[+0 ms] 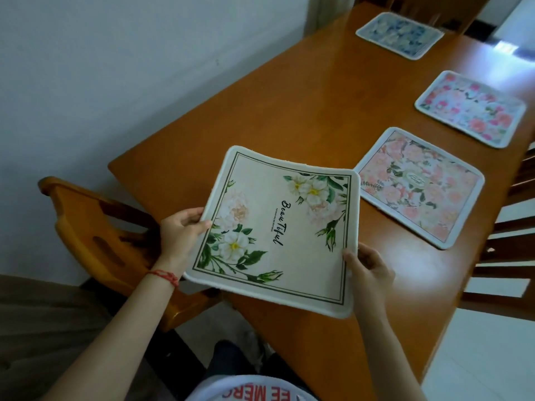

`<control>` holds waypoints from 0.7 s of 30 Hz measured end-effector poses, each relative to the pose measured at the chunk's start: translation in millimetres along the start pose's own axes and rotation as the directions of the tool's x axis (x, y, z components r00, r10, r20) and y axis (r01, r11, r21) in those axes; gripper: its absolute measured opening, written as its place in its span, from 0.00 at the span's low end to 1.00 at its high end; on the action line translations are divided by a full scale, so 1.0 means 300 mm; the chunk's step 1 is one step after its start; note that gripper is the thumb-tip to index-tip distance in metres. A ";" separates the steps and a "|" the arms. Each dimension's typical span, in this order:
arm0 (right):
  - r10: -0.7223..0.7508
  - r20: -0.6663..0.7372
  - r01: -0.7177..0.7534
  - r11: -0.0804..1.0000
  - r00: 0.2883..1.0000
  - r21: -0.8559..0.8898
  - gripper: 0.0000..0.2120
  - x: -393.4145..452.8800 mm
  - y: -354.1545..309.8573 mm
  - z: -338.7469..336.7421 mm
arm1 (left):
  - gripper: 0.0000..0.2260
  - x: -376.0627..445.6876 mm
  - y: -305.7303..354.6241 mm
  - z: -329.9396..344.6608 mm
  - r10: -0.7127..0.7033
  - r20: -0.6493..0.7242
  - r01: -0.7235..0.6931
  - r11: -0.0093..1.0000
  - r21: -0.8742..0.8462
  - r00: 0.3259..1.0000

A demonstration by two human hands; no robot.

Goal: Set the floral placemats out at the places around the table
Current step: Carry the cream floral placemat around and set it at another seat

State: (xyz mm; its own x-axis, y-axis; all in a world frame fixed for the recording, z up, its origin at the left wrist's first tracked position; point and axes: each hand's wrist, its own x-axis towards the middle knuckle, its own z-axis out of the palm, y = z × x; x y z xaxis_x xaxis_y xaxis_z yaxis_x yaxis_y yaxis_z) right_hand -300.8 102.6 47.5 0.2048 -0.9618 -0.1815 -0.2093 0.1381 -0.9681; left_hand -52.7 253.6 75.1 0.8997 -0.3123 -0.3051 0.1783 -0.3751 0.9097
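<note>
Cream placemat point(275, 230) with white flowers and "Beautiful" script is held over the near corner of the wooden table point(289, 111), tilted, its near edge overhanging the table edge. Three more mats lie flat along the right side: peach floral mat point(419, 188) just beside the held one, pink floral mat point(470, 108) further on, blue floral mat point(399, 34) at the far end, blurred. Wooden chair point(95, 235) sits at the left, below the mat's left edge; chair slats point(509, 227) line the right edge. Left hand point(181, 230) pinches the mat's left edge, thumb on top, red string on the wrist. Right hand point(369, 267) grips the right edge near the bottom corner, thumb on top.
</note>
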 end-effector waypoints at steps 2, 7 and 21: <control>0.031 -0.006 -0.031 1.000 0.999 0.005 0.07 0.019 0.004 0.018 | 0.13 0.036 0.006 0.009 0.002 0.006 -0.002 1.000 0.014 1.000; 0.068 -0.004 -0.068 0.997 0.998 0.021 0.07 0.048 0.003 0.077 | 0.12 0.126 0.024 0.018 0.025 0.024 -0.027 0.999 0.048 0.999; 0.164 -0.194 -0.156 0.986 0.967 0.053 0.07 0.010 -0.003 0.381 | 0.12 0.495 0.053 -0.035 0.003 0.236 -0.034 0.991 0.129 0.972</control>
State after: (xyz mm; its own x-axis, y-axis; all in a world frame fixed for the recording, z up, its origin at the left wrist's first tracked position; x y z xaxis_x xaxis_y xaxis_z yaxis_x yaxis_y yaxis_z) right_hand -190.8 126.6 28.0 -0.0221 -0.9535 -0.3004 -0.1881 0.2991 -0.9355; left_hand 87.9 210.4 47.1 0.7807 -0.5103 -0.3606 0.0947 -0.4738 0.8755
